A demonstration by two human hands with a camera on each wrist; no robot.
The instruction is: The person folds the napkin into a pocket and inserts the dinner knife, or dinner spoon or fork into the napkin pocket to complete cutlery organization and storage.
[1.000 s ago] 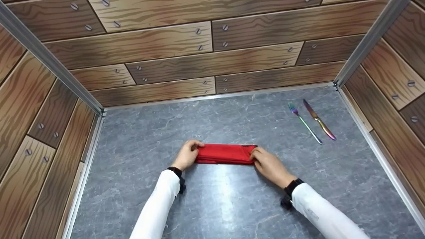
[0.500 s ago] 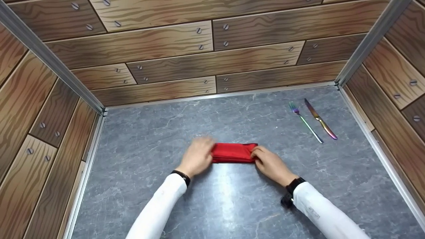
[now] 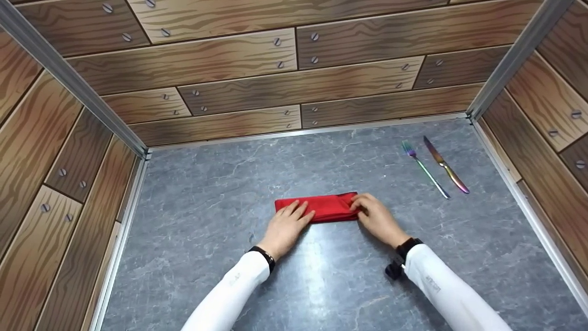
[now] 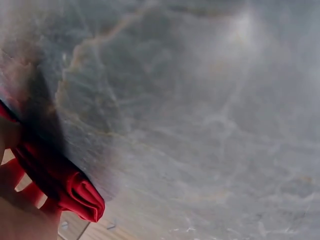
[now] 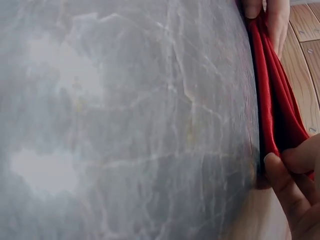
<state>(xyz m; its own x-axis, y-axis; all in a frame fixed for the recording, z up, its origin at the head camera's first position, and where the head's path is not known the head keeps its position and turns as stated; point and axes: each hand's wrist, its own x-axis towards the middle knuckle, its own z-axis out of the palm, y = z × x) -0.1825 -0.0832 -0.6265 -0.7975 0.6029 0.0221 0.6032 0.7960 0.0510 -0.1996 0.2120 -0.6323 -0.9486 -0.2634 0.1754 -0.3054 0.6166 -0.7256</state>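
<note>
A red cloth (image 3: 328,207), folded into a narrow band, lies on the grey marble-look tabletop (image 3: 220,207). My left hand (image 3: 294,216) lies flat on the band's left part with straight fingers pressing down. My right hand (image 3: 370,209) pinches the band's right end with curled fingers. The left wrist view shows the red cloth (image 4: 60,182) bunched beside my left hand (image 4: 20,215). In the right wrist view the red cloth (image 5: 277,100) runs along the table edge-on, with my right fingers (image 5: 292,175) on its near end.
An iridescent fork (image 3: 425,169) and knife (image 3: 445,164) lie side by side at the back right of the table. Wood-pattern walls (image 3: 275,69) with metal corner rails close in the left, back and right sides.
My left hand let go of the cloth's left end, moved right and now lies flat on top of it. The right hand has stayed on the right end.
</note>
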